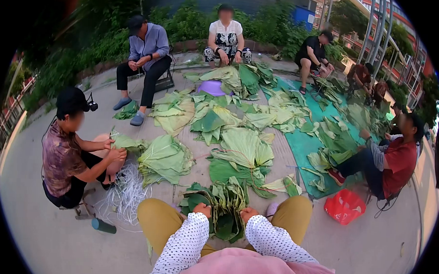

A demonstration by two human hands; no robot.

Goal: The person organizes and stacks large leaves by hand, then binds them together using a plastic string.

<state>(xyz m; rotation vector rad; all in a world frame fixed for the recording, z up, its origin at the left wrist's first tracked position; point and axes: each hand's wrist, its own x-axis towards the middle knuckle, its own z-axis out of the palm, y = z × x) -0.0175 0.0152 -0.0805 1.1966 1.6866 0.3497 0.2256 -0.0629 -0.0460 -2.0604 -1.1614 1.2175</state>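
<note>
Between my knees stands a thick bundle of large green leaves (223,205), their edges folded and layered. My left hand (202,210) grips the left side of this bundle, fingers closed round the leaves. On the opposite side, my right hand (248,214) is closed on the leaf edges too. Just beyond the bundle lies a tied fan of pale green leaves (243,147), with darker leaves under its near side. A smaller leaf piece (283,185) rests on the ground to the right.
Several people sit around the leaf piles. A person at left (74,156) handles leaves beside white strings (125,191) and a dark green bottle (103,225). At right are a red plastic bag (345,207) and a green mat (297,139). A purple basin (212,88) sits farther back.
</note>
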